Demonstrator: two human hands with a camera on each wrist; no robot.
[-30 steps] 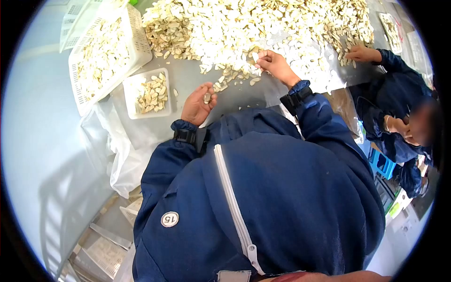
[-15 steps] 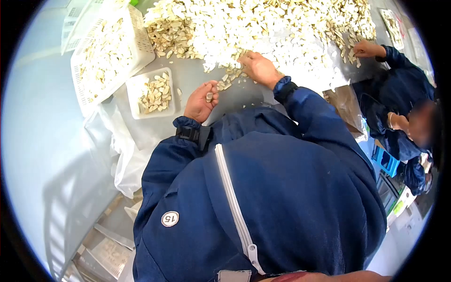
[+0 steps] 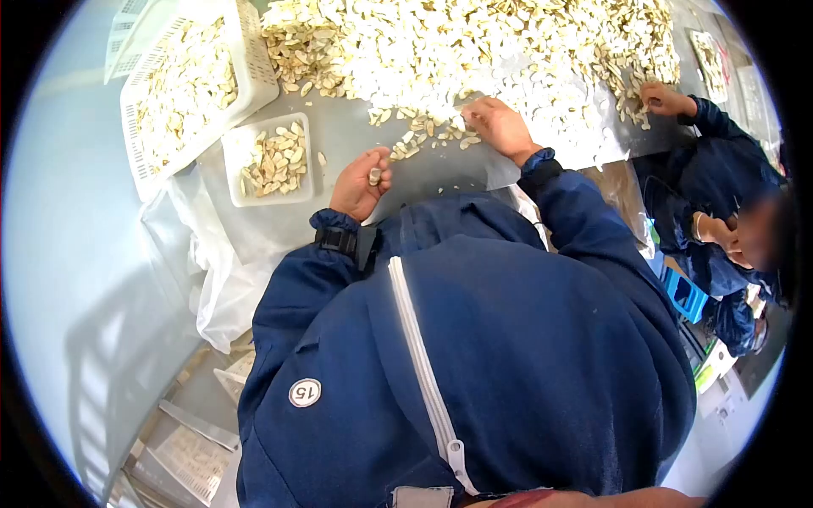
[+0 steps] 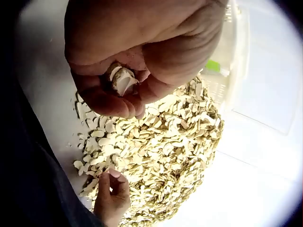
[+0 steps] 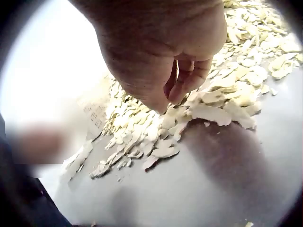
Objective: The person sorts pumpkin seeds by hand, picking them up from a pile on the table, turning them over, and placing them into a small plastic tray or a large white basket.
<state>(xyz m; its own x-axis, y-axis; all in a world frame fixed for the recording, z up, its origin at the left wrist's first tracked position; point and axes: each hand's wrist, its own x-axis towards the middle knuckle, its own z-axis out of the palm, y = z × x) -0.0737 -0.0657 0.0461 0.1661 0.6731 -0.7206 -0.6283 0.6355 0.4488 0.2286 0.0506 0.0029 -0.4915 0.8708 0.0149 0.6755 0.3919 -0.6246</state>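
Pale dried slices form a broad pile (image 3: 440, 51) across the table. My left hand (image 3: 362, 184), palm up near the table's front edge, holds a few slices (image 4: 124, 81) in its curled fingers, as the left wrist view shows. To the right, my right hand (image 3: 501, 127) reaches down over the pile's near edge. In the right wrist view, the loosely bent fingers of my right hand (image 5: 161, 52) and its thumb come down on loose slices (image 5: 210, 113); whether a slice lies between the fingertips is hidden. A square white tray (image 3: 311, 161) with slices stands left of my left hand.
A large white perforated basket (image 3: 254, 63) full of slices stands at the back left. Clear plastic film (image 3: 222, 279) hangs at the table's left edge. On the right, another person's hand (image 3: 669, 100) touches the pile, near a small filled tray (image 3: 710, 63).
My right hand moved left and down to the loose slices, then back right along the pile's near edge. The white slice seen at its fingertips earlier is no longer visible. My left hand stays nearly still.
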